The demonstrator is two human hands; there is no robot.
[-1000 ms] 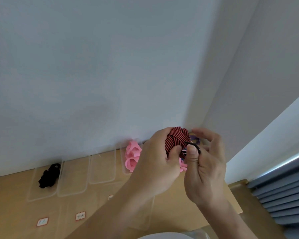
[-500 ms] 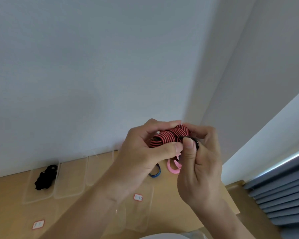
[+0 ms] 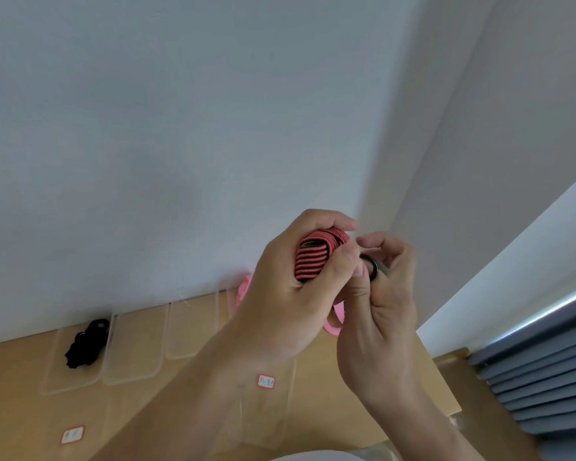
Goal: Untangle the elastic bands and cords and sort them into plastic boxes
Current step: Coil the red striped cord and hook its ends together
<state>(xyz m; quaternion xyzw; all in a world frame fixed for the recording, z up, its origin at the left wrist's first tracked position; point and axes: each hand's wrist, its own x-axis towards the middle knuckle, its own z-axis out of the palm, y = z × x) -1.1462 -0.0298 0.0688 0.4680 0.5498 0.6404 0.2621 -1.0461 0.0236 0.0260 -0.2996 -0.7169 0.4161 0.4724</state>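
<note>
L hand point(image 3: 290, 304) clenched on red/black striped band point(image 3: 311, 261), frame ctr | R hand point(image 3: 379, 314) pinching black ring band point(image 3: 374, 266) just right of it | pink bands point(image 3: 336, 319) dangling below | black cords point(image 3: 87, 344) in clear box point(image 3: 67, 380), lower left

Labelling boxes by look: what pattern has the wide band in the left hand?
The wide band is red with black stripes, clearest in the head view.
</note>
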